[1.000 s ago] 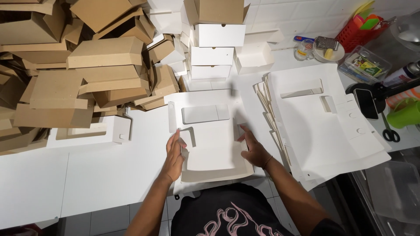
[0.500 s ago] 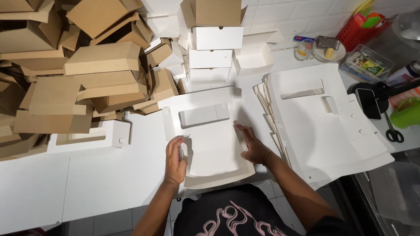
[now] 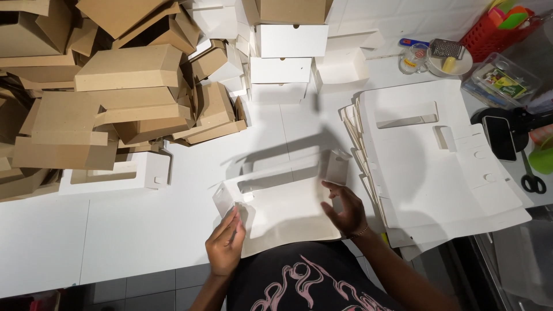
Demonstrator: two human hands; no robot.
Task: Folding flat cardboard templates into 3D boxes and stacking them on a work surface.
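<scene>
The box blank (image 3: 288, 201) is a flat sheet of smooth white card lying at the near edge of the white table (image 3: 115, 230), right in front of the person, with its side flaps bent up and a long slot cut along its far part. The left hand (image 3: 226, 247) pinches the raised left flap between thumb and fingers. The right hand (image 3: 344, 210) curls loosely against the blank's right edge, fingers bent, just below the upright right flap; whether it truly grips the card I cannot tell. Just to the right lies a stack of flat blanks (image 3: 438, 173), the same matte white card, fanned at the edges and cut with slots and tabs. Behind stand folded white boxes (image 3: 291, 55), crisp and rectangular, piled in a column. To the left spreads a heap of brown boxes (image 3: 115, 86), rough kraft card, tumbled at angles. Another white blank (image 3: 115, 175) lies against the heap.
</scene>
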